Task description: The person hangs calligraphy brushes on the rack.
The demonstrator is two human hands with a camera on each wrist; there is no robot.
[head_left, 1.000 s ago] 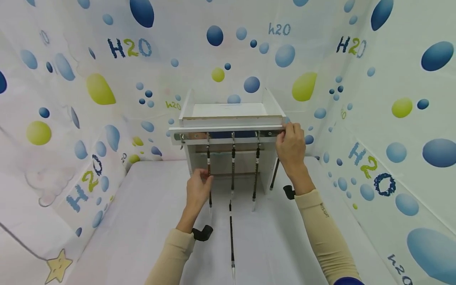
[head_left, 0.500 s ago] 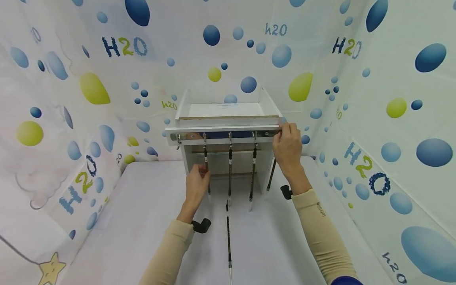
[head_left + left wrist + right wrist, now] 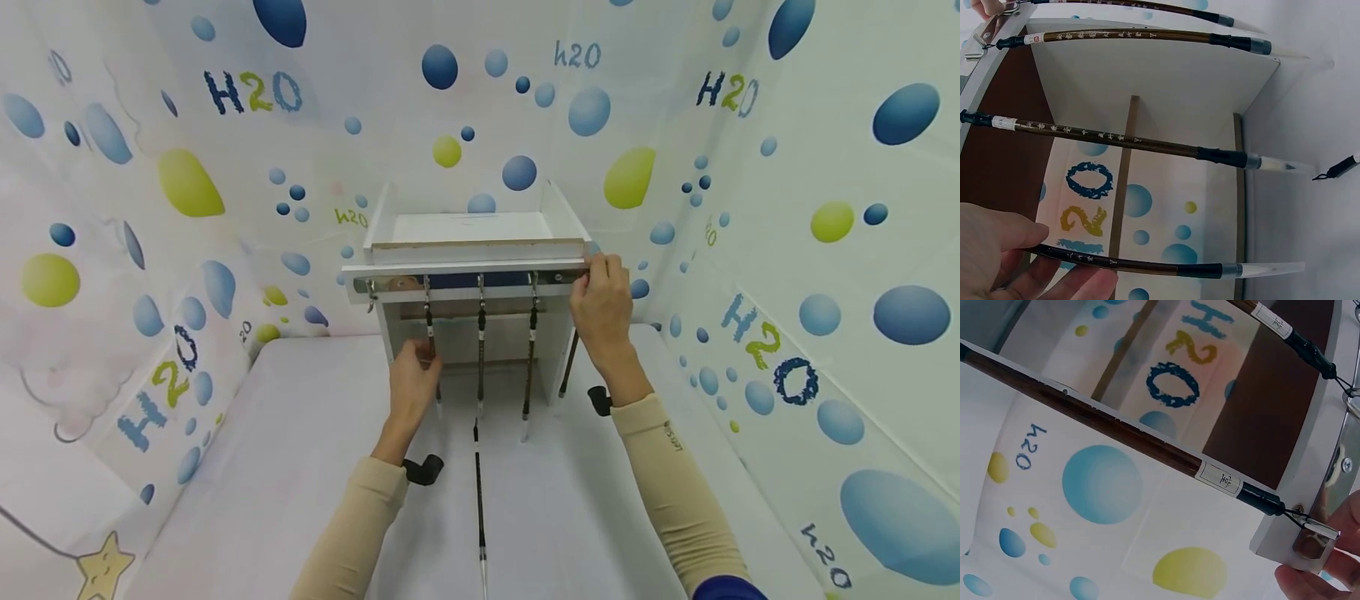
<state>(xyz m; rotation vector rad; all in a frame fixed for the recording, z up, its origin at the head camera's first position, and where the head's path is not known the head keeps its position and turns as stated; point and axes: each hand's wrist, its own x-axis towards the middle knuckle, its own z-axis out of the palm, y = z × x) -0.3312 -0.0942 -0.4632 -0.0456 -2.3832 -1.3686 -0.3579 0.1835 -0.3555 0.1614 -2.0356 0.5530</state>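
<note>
Several calligraphy brushes hang from hooks on the metal rail (image 3: 506,281) along the front of a white wooden shelf (image 3: 465,257). My left hand (image 3: 412,379) pinches the leftmost hanging brush (image 3: 1147,265) partway along its dark handle, thumb on one side and fingers on the other; its white tip points away from the hand. My right hand (image 3: 602,308) grips the right end of the rail board, its fingertips (image 3: 1300,584) by the last hook, where another brush (image 3: 1129,428) hangs by a loop. Two more brushes, a middle brush (image 3: 482,354) and a right brush (image 3: 530,358), hang between my hands.
A further brush (image 3: 480,492) lies on the white table surface (image 3: 300,467) in front of the shelf. An unused hook (image 3: 371,293) is at the rail's left end. White walls (image 3: 247,167) printed with blue and green bubbles enclose the table.
The lower end of the leftmost brush has swung up and back toward the shelf with my left hand. My right hand stays at the rail's end. The head view has shifted slightly.
</note>
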